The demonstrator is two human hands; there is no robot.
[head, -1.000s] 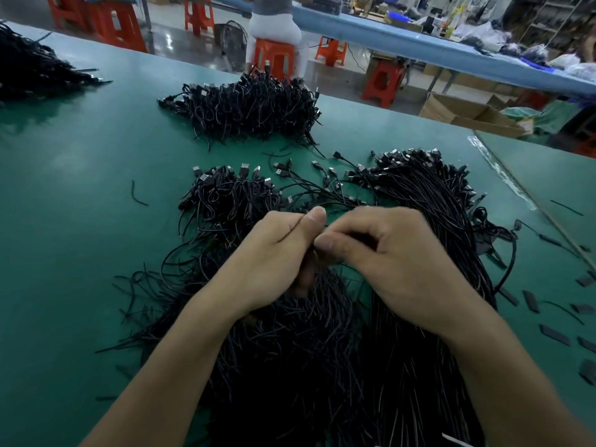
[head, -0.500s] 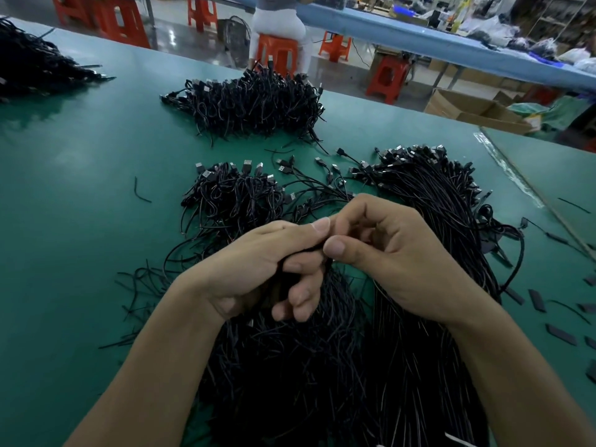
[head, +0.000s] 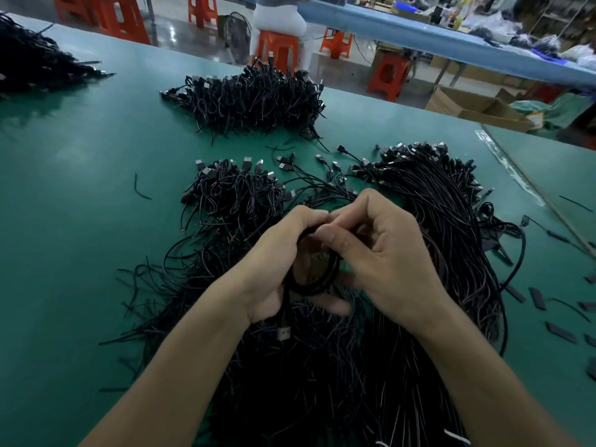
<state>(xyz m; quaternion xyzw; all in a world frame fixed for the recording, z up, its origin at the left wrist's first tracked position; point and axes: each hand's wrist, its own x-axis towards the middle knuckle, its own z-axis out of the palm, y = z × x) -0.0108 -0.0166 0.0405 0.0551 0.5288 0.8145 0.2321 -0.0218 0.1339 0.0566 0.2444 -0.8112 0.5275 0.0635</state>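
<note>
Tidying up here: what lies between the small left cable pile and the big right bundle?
Some loose USB-tipped cables, spread on the green table, in the head view.

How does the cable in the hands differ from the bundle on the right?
The held cable is looped between the left hand and right hand; the bundle lies straight on the table. The held cable's plug faces the person; the bundle's plugs face away. Both are black.

A factory assembly workshop, shown by a long green worktop [head: 80, 188] heaped with piles of black USB cables [head: 251, 98], orange plastic stools [head: 388, 75] on a shiny grey floor [head: 348, 82], a second long blue worktop [head: 419, 37], open brown cardboard boxes [head: 477, 106] and a seated person [head: 279, 17].
</note>
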